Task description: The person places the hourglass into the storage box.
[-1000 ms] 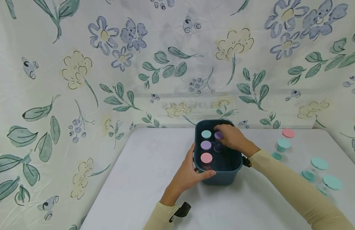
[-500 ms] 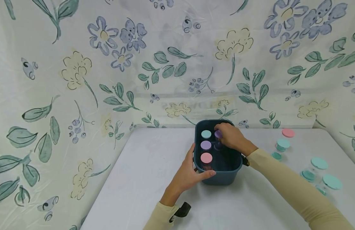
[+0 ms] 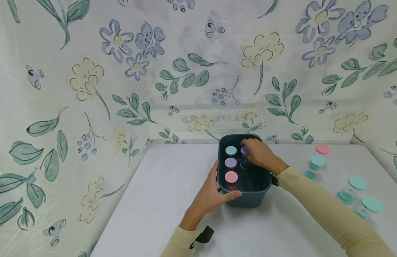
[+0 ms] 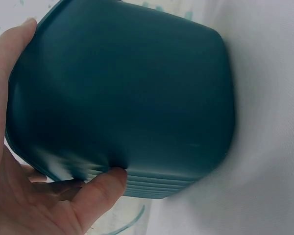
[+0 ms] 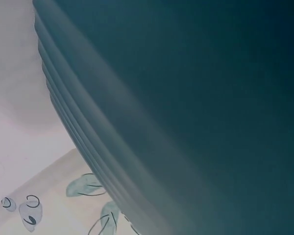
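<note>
A dark teal plastic bin (image 3: 246,200) stands on the white table. My left hand (image 3: 205,194) grips its near left corner, thumb along the front rim and fingers against the ribbed side; in the left wrist view the same hand (image 4: 44,196) holds the bin's wall (image 4: 137,88). Inside the bin, my right hand (image 3: 261,154) pinches a small clear jar with a purple lid (image 3: 244,150), partly hidden by the fingers. Down the bin's left side stand jars with a teal lid (image 3: 231,150), a purple lid (image 3: 230,163) and a pink lid (image 3: 231,177). The right wrist view holds mostly bin wall (image 5: 186,122).
To the right on the table (image 3: 159,189) stand more clear jars: one with a pink lid (image 3: 322,149) at the back, a teal-lidded one (image 3: 317,161) before it, and two more with teal lids (image 3: 357,182) nearer the front. A floral cloth (image 3: 185,107) hangs behind.
</note>
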Demonstrator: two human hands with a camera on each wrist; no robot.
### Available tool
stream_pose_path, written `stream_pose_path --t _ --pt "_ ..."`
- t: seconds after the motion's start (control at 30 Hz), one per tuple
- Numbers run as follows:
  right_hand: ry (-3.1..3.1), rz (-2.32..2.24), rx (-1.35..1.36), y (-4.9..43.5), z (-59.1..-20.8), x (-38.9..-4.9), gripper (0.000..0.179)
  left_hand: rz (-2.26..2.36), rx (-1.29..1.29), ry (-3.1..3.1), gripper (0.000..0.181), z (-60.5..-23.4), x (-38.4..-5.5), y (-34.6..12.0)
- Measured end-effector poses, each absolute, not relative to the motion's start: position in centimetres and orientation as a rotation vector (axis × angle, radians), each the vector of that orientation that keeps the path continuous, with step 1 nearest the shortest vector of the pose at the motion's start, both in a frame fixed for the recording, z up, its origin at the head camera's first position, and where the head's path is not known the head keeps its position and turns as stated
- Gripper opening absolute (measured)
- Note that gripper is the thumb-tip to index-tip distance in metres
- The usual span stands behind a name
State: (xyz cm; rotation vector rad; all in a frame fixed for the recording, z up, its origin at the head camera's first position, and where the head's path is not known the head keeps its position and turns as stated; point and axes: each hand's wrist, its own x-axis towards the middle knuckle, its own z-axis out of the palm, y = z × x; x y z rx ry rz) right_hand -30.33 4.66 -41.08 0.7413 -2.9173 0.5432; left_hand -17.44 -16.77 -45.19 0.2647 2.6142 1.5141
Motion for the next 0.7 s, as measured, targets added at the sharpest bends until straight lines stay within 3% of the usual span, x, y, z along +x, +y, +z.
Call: stream_pose_path --t 0.37,0.7 --pt "-2.859 0.919 0.758 6.4 -39.0 -29.6 0.048 1.498 0.259 2.619 0.122 -45.1 -17.1 -16.8" --pt "-2.687 1.094 0.574 11.6 -35.5 -26.6 0.047 1.504 0.264 2.625 0.123 -45.0 -17.2 -16.8"
